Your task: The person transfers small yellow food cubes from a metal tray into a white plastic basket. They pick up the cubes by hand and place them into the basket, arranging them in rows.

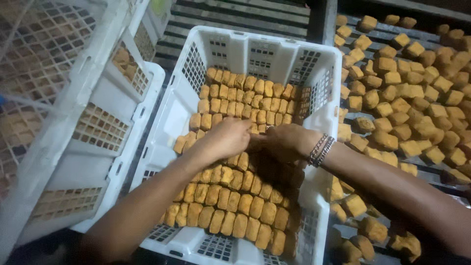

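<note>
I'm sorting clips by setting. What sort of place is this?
Probably a small food workshop: both hands line up fried golden-brown blocks in a white plastic crate, with loose blocks spread over a slatted rack beside it.

Left forearm reaching up from the lower left, bare, angled toward the centre. Left hand [226,139] palm down, fingers bent and pointing right, knuckles raised. Right forearm coming in from the lower right, bare, crossing leftward and slightly upward. Right hand [286,141] palm down, fingers curled and turned left, partly in shadow. Metal bracelets [320,150] ringing the right wrist. Fingertips of both hands meeting in the middle, touching or nearly so; grip of either hand hard to make out, blurred at the fingers
</note>
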